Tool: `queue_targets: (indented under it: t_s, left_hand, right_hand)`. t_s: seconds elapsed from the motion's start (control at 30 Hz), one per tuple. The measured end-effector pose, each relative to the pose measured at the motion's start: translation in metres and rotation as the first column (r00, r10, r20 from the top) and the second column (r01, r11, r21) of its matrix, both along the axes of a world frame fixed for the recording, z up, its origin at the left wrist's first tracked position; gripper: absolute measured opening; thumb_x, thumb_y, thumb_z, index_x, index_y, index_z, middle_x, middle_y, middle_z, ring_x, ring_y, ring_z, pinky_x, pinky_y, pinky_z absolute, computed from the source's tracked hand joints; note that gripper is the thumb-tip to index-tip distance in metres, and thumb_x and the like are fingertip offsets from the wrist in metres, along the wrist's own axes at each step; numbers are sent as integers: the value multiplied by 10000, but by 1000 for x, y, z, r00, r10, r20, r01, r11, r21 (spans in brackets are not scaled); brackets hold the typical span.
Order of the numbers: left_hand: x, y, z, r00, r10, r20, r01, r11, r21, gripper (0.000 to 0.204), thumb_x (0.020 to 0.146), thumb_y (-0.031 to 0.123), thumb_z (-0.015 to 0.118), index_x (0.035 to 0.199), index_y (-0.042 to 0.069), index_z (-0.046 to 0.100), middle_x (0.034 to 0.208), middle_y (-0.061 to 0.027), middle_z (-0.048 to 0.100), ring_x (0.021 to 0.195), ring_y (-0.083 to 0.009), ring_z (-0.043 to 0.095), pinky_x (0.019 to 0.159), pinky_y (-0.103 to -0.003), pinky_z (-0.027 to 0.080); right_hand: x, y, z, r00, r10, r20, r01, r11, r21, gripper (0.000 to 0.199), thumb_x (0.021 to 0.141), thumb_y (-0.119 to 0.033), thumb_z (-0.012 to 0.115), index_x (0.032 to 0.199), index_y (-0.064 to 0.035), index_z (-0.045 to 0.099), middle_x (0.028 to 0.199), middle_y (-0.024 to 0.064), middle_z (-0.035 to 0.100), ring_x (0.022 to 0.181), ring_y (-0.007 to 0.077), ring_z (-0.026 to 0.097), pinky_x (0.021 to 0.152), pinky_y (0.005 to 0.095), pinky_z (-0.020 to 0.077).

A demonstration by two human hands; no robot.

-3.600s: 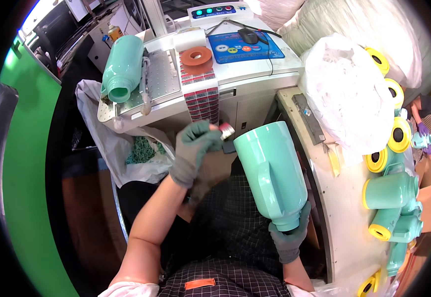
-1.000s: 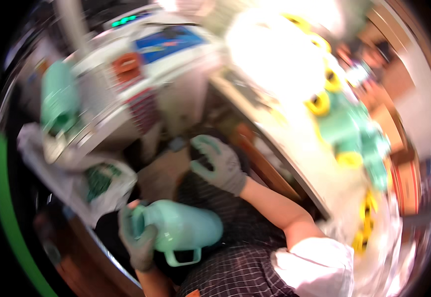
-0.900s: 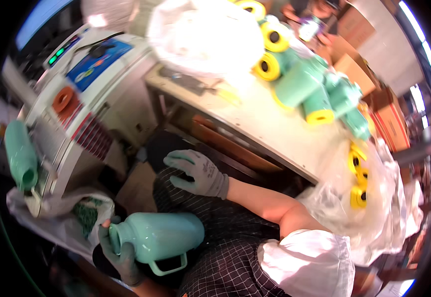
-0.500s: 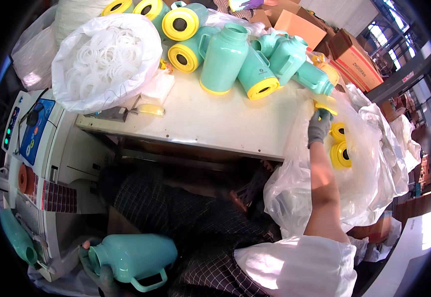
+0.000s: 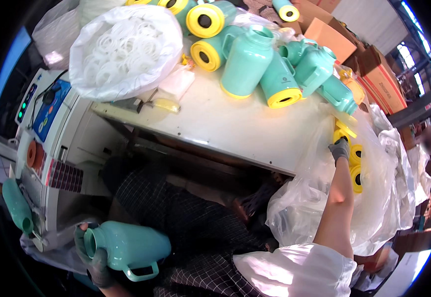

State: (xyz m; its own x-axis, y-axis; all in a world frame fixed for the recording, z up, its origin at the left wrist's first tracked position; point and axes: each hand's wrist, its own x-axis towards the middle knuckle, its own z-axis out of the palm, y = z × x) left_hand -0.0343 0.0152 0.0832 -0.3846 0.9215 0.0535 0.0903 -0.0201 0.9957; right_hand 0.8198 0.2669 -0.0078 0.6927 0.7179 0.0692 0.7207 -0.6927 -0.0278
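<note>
At the lower left, my gloved left hand (image 5: 96, 265) is wrapped round the neck of a teal thermos jug body (image 5: 132, 245). The jug lies on its side by my lap, its open mouth toward my palm and its handle low. My right hand (image 5: 341, 150), in a grey glove, reaches into a clear plastic bag (image 5: 297, 203) at the table's right end. Its fingers are closed on a round yellow base cap (image 5: 342, 132) with a dark centre. More yellow caps (image 5: 356, 179) lie in the bag beside this hand.
Several teal jugs with yellow bases, among them an upright jug (image 5: 247, 62), stand or lie along the back of the white table (image 5: 215, 119). A white bag of clear rings (image 5: 126, 54) is at the back left. A machine (image 5: 52, 106) stands left; cardboard boxes (image 5: 381, 81) stand back right.
My right hand has drawn nearer within the bag and now has a yellow cap at its fingers. The left hand keeps the jug. The whole view has shifted slightly.
</note>
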Motion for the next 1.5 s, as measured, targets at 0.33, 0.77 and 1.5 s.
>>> queue_targets:
  t_s: [0.33,0.77,1.5]
  left_hand:
    - [-44,-35,0,951,128,-281,-184,966,-184,752,779,263,815,1428,-25,568,1308,-101,626,1168,-199,600,1033,-377,497]
    - [-19,-121,-122,709,571,414,-634,773,18,441,1185,342,388,1366,10,613,1270,-90,692,1163,-170,653,1019,-337,525]
    - [29,-86,-120,676,495,545,-512,848,-136,474,1165,413,412,1376,36,608,1304,-104,682,1143,-210,683,1021,-364,558]
  right_hand:
    - [-389,-11,52,188,907,-378,-104,401,910,392,1012,-268,744,1203,-38,491,1130,81,624,1051,172,637,929,368,550]
    - [-612,-75,-24,-229,966,-118,-640,-58,766,472,929,-168,766,1369,-33,660,1128,185,634,1017,357,637,936,456,521]
    - [-622,-73,59,-566,816,117,-286,-327,901,604,920,-432,760,1337,2,711,985,84,566,821,250,564,749,375,486]
